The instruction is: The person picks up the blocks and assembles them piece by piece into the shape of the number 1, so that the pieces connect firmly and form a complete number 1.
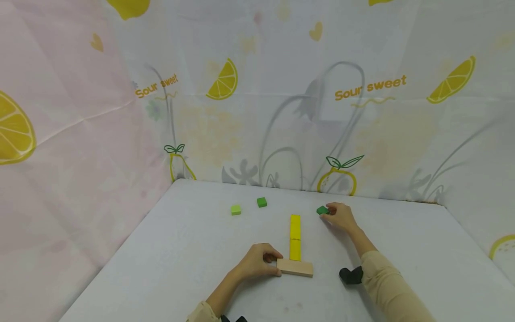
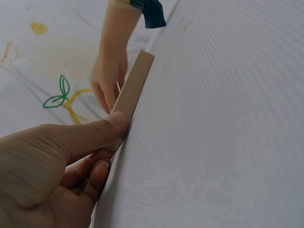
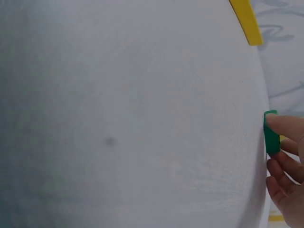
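Observation:
My left hand pinches the left end of a flat wooden block, thumb on the near side. The block lies crosswise at the near end of a line of yellow blocks on the white table. In the left wrist view the thumb presses along the wooden block. Farther back on the right, my right hand holds a small dark green block between thumb and fingers. The right wrist view shows this green block with the thumb on its face, at the table surface.
A light green block and a mid-green block lie apart toward the back left of the table. A lemon-printed cloth hangs behind and along the sides. A black wrist-camera mount sticks out from the right sleeve.

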Action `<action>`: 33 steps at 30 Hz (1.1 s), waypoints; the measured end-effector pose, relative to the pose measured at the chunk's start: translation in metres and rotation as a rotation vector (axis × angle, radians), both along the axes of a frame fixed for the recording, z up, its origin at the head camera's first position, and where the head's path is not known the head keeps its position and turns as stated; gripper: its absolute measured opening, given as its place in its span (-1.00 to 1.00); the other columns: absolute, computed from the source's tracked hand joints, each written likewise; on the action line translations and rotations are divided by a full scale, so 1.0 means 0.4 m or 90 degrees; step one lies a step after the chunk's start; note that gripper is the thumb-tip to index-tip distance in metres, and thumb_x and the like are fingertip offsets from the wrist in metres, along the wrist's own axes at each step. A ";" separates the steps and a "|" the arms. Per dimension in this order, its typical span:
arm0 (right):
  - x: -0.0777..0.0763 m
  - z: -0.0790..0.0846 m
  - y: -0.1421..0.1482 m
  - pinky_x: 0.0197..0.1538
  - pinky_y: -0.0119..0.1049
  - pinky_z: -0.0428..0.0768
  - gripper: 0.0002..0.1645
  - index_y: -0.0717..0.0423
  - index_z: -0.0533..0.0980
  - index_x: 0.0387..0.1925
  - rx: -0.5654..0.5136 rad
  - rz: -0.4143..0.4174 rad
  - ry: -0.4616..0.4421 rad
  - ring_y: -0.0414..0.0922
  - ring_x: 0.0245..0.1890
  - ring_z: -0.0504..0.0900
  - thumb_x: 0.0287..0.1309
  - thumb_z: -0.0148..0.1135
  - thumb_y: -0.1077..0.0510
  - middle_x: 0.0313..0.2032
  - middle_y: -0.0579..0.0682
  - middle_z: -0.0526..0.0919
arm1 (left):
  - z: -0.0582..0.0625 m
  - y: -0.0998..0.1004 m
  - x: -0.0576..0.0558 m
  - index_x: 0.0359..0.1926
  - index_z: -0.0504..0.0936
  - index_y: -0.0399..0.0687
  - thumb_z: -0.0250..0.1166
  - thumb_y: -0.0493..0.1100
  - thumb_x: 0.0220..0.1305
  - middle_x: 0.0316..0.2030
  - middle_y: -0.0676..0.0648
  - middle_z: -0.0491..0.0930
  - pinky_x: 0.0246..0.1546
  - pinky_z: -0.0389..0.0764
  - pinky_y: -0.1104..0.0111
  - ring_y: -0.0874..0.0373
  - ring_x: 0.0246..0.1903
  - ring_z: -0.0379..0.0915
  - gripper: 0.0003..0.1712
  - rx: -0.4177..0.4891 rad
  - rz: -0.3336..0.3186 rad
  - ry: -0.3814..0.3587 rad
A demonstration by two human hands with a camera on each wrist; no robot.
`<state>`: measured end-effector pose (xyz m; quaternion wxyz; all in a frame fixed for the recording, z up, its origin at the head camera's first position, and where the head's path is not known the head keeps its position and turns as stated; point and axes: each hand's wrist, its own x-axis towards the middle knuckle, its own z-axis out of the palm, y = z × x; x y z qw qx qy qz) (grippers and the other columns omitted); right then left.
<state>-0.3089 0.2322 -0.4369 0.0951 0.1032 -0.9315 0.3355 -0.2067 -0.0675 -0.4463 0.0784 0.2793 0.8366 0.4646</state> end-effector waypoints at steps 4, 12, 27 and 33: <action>-0.004 -0.002 -0.002 -0.11 -0.02 0.55 -0.51 0.57 0.48 -0.09 0.017 -0.003 -0.007 0.19 -0.22 0.59 -0.01 0.32 0.25 -0.19 0.40 0.60 | -0.002 0.000 -0.001 -0.22 0.69 -0.28 0.53 -0.29 -0.16 -0.35 -0.02 0.60 -0.32 0.46 0.51 0.33 -0.40 0.37 -0.62 0.000 0.000 0.000; -0.006 0.005 -0.009 -0.09 -0.03 0.55 -0.56 0.55 0.49 -0.09 -0.004 0.009 -0.019 0.18 -0.20 0.58 -0.01 0.28 0.32 -0.18 0.40 0.59 | 0.001 0.000 0.000 -0.22 0.68 -0.30 0.52 -0.29 -0.15 -0.35 -0.03 0.60 -0.32 0.46 0.51 0.35 -0.40 0.37 -0.62 0.000 -0.007 0.003; -0.032 0.025 -0.025 0.00 0.00 0.52 -0.58 0.56 0.46 -0.04 -0.034 0.082 -0.033 0.24 -0.11 0.57 0.03 0.22 0.39 -0.11 0.41 0.57 | 0.000 -0.002 0.001 -0.22 0.68 -0.30 0.52 -0.29 -0.15 -0.34 -0.04 0.60 -0.32 0.47 0.51 0.35 -0.40 0.37 -0.62 0.000 -0.004 0.002; -0.040 0.031 -0.029 0.00 0.01 0.52 -0.59 0.57 0.46 -0.05 -0.044 0.102 -0.028 0.24 -0.11 0.56 0.02 0.20 0.42 -0.10 0.42 0.56 | 0.002 -0.001 0.001 -0.21 0.68 -0.30 0.52 -0.29 -0.14 -0.34 -0.05 0.61 -0.32 0.46 0.52 0.35 -0.40 0.37 -0.62 0.002 -0.008 0.001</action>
